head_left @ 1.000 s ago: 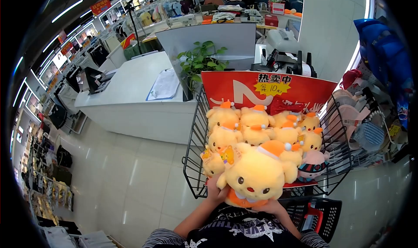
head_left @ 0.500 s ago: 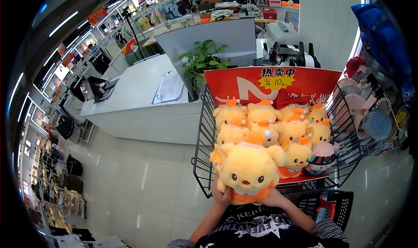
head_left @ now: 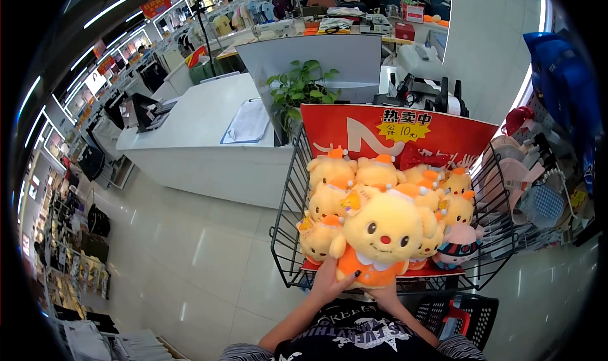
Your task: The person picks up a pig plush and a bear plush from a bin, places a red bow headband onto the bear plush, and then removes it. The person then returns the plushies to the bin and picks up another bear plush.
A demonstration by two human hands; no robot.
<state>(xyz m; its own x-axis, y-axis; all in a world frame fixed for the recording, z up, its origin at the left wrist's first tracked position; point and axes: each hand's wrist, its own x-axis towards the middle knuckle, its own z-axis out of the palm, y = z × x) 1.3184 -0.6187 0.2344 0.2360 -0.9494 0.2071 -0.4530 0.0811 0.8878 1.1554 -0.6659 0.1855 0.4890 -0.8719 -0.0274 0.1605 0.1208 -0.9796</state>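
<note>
A yellow plush toy [head_left: 384, 225] with a red nose and an orange outfit is held up in front of the wire basket [head_left: 283, 247]. My left hand [head_left: 332, 281] is closed around the lower left of its body, thumb across the orange cloth. From below, my right hand [head_left: 382, 292] grips the toy's base; its fingers are mostly hidden by the toy. Behind it, several similar yellow plush toys [head_left: 329, 166] sit in rows in the basket. At the front right of the basket is a pink plush toy [head_left: 457, 244] with a dark band.
A red price sign [head_left: 354, 123] stands at the back of the basket. To the left is a white counter [head_left: 196, 120] with a clipboard [head_left: 246, 123] and a green plant [head_left: 301, 88]. A black shopping basket [head_left: 478, 316] is low on the right, near hanging goods [head_left: 541, 190].
Both hands have moved the held plush toy to the right and slightly up, tilting it. Another yellow toy now shows at the basket's front left. The camera view has shifted a little.
</note>
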